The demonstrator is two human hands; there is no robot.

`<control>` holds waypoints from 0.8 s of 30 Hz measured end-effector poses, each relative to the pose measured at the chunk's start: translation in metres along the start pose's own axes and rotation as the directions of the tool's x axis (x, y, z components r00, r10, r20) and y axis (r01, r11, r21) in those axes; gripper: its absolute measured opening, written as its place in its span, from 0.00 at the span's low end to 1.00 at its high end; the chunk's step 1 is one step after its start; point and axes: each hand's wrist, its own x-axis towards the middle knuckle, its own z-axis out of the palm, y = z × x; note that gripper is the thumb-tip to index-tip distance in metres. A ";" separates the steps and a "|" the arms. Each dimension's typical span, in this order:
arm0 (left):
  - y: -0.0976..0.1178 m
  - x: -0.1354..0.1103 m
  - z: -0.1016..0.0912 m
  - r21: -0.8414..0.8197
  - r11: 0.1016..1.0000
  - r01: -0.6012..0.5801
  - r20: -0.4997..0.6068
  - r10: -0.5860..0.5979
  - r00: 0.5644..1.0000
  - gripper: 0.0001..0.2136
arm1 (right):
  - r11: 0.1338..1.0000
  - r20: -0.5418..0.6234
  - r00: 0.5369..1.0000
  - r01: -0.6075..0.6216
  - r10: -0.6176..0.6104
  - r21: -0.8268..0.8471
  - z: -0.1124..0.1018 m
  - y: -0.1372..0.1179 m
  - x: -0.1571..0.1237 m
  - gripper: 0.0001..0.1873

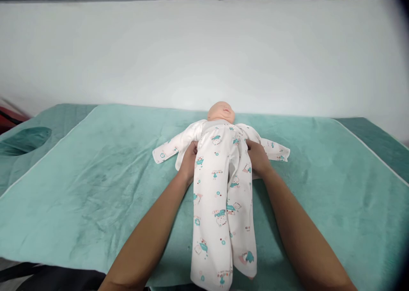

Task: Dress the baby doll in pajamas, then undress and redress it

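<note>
A baby doll (221, 111) lies on its back, its head toward the wall, in a white printed long-sleeved top (179, 144) with both sleeves spread out. Over its front are white baby pants (212, 197) with a teal and pink cartoon print, the legs hanging toward me and the waistband near the doll's chest. My left hand (189, 158) is closed on the left side of the pants, below the waistband. On the opposite side, my right hand (257, 155) grips the other edge. Fabric hides most fingers of both hands. The doll's legs are hidden.
A teal plush cover (105, 184) spreads over the padded table, which has an oval hole (25, 141) at its left end. A white wall (204, 52) rises behind the far edge. Something dark (57, 278) lies below the near left edge, and a red item (11, 119) is at far left.
</note>
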 end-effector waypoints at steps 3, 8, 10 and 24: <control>0.000 0.000 0.001 -0.075 0.996 0.040 -0.039 -0.043 0.998 0.14 | 0.990 0.032 0.999 -0.010 0.005 0.143 -0.002 0.000 0.000 0.12; 0.000 0.001 -0.001 -0.004 1.000 0.013 -0.048 -0.013 0.999 0.09 | 0.800 0.311 0.949 -0.151 -0.047 0.581 -0.012 0.008 0.002 0.17; 0.001 0.001 -0.001 0.031 0.999 -0.034 -0.035 0.035 0.999 0.10 | 0.750 0.327 0.945 -0.217 0.001 0.625 -0.013 0.012 0.004 0.15; 0.002 0.005 -0.014 0.235 0.969 -0.078 0.195 0.031 0.980 0.14 | 0.854 0.333 0.943 -0.171 -0.003 0.491 -0.015 0.014 0.004 0.19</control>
